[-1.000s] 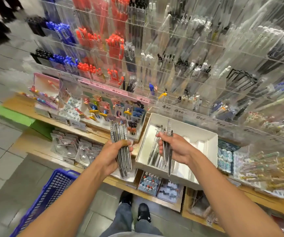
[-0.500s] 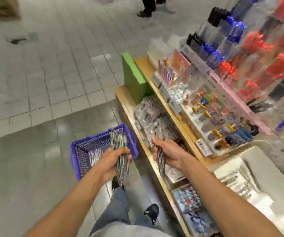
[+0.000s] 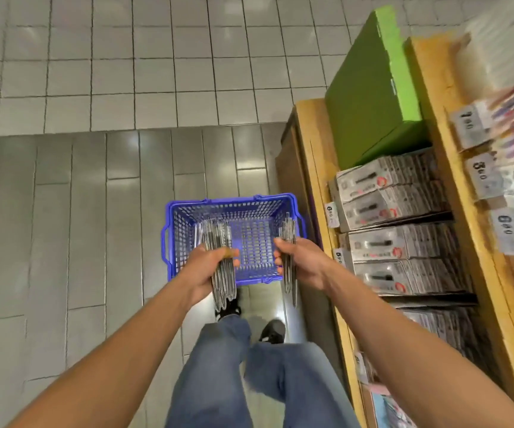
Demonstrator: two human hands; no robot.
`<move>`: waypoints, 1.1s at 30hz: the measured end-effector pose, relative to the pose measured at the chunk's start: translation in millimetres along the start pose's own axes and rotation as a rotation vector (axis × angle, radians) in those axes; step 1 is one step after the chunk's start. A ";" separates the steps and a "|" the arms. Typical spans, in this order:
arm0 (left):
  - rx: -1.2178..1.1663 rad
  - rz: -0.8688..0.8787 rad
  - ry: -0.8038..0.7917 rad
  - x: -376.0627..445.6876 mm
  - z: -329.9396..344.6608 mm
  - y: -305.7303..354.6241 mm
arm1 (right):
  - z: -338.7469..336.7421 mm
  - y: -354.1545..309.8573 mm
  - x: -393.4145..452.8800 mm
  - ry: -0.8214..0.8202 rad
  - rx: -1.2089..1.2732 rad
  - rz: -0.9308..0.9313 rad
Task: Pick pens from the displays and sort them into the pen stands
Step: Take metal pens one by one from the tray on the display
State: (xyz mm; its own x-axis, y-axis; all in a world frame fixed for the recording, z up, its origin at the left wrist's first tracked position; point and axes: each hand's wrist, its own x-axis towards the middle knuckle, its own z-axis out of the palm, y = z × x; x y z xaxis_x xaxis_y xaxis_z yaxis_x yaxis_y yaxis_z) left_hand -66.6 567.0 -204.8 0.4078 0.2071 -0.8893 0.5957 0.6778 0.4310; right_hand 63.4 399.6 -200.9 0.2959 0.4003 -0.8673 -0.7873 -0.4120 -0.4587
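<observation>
Since earlier: we turned from the displays to the blue basket (image 3: 232,239) | left hand (image 3: 211,271) fingers clamped on large pen bundle (image 3: 218,257), above basket's left half | right hand (image 3: 300,264) fingers clamped on small pen bundle (image 3: 289,251), over basket's right rim | long axes run toward basket's far wall | both hands equally near.

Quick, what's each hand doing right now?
Left hand: fingers curled round a thick bundle of pens.
Right hand: fingers curled round a thinner bundle.
Both are above the blue basket.

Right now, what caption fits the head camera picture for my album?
Left hand and right hand each grip a bundle of pens above a blue basket on the floor.
</observation>
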 end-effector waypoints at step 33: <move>0.508 0.035 0.124 552.4 10.8 -185.8 | -120.6 182.7 542.4 0.488 -0.843 -0.059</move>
State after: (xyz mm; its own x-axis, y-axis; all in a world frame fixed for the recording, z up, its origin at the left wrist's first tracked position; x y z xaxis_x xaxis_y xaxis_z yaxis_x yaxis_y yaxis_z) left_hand 55.4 547.8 -774.4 0.3666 0.3267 -0.8711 0.8564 0.2474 0.4532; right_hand 145.3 442.7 -778.4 0.6634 0.1344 -0.7361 -0.1748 -0.9287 -0.3271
